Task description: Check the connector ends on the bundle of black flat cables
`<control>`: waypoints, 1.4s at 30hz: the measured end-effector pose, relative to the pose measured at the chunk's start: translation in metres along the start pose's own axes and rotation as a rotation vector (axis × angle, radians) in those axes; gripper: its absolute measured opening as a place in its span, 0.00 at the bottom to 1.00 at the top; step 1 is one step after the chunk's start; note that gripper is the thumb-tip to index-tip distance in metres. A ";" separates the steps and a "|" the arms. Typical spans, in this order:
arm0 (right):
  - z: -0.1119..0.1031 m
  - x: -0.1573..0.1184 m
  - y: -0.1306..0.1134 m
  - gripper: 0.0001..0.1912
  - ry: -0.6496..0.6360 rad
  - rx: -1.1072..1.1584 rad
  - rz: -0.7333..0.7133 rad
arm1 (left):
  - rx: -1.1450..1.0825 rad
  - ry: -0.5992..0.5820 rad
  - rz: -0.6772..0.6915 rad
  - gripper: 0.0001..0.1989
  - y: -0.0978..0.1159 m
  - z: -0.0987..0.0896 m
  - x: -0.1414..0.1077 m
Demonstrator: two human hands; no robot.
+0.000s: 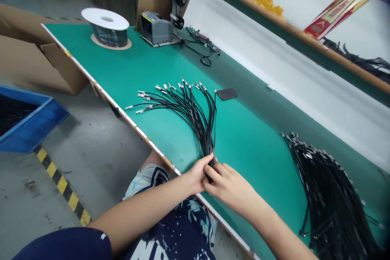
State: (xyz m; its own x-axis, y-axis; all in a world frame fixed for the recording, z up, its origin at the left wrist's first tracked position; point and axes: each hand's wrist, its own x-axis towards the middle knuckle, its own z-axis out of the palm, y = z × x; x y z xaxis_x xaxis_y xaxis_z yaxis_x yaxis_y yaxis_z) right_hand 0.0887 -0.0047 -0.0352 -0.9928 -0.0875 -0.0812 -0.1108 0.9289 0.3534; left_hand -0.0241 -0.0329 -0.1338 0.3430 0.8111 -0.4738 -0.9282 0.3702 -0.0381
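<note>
A bundle of thin black cables (199,124) fans out over the green table, its many ends tipped with small silvery connectors. My left hand (199,174) is closed around the gathered end of the bundle near the table's front edge. Against it, my right hand (224,178) has its fingers curled in at the same gathered part; whether they grip the cables or some small thing is hidden. On the right lies a large heap of similar black cables (332,195), away from both hands.
A dark flat rectangular pad (227,94) lies just beyond the cable tips. Farther back stand a white-flanged spool (109,36) and a grey tape dispenser (157,28). A shelf (274,28) runs along the wall. Left of the table are a blue bin (33,126) and cardboard boxes (39,61).
</note>
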 end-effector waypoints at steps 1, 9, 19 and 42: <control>0.000 0.000 0.001 0.04 -0.001 -0.002 -0.017 | 0.004 -0.003 -0.002 0.15 0.000 0.000 0.000; -0.002 -0.006 0.012 0.07 0.008 0.015 -0.115 | -0.006 -0.017 -0.018 0.16 0.000 0.000 0.002; 0.000 -0.002 0.011 0.10 0.027 -0.010 -0.182 | -0.018 -0.067 -0.009 0.15 -0.004 -0.004 0.011; -0.005 -0.003 0.020 0.08 -0.093 0.031 -0.221 | 0.077 -0.127 -0.035 0.14 -0.004 -0.013 0.014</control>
State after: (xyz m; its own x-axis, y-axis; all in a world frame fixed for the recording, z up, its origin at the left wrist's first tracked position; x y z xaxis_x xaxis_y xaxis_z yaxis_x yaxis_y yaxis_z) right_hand 0.0892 0.0122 -0.0235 -0.9362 -0.2575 -0.2393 -0.3218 0.9016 0.2891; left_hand -0.0173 -0.0288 -0.1515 0.3946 0.8464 -0.3577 -0.9034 0.4284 0.0171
